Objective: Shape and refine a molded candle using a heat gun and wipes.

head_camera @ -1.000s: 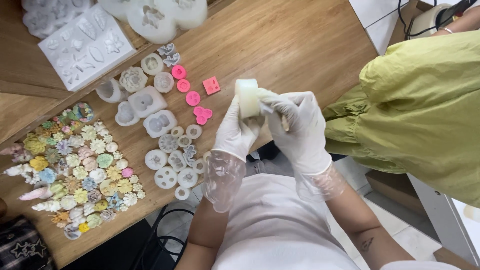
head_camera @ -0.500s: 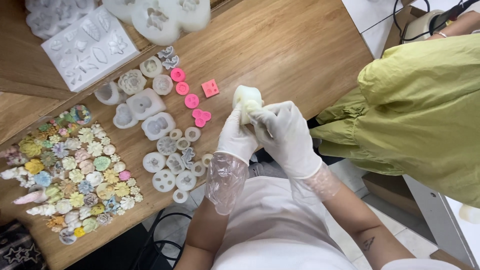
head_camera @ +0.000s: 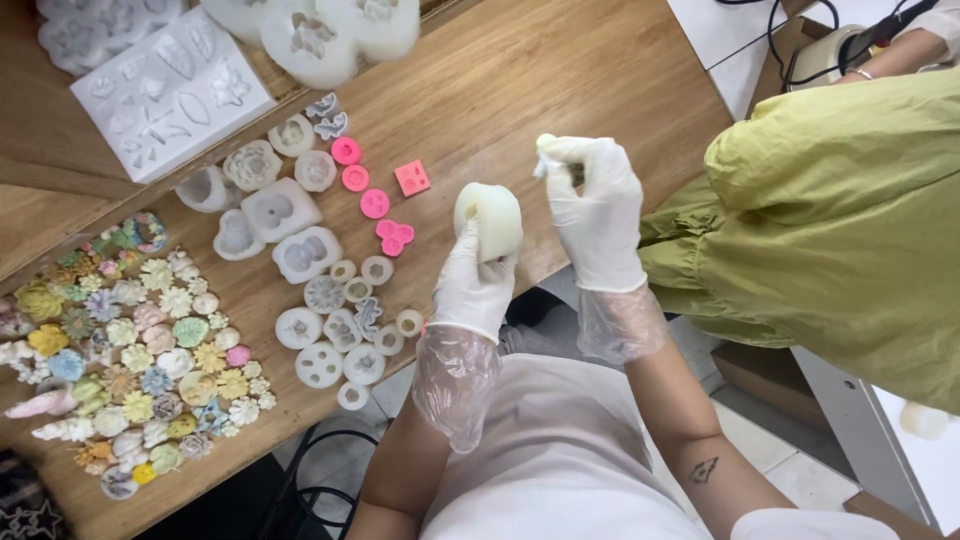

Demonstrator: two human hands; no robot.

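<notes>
Crowding left hand [head_camera: 476,278]: moulds [head_camera: 345,320], perhaps silicone.

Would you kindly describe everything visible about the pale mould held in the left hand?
The pale mould is a rounded, cream-white, translucent block, rubbery-looking like silicone. The gloved left hand grips it from below, raised above the wooden table. The gloved right hand is apart from it, pinching a small white piece.

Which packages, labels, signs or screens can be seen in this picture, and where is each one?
None can be seen: no package, label, sign or screen.
The flat white rectangular silicone mould sheet at the upper left of the wooden table carries only raised leaf and flower shapes.
The small pink square mould near the table's middle is likewise a mould, not a label.
</notes>
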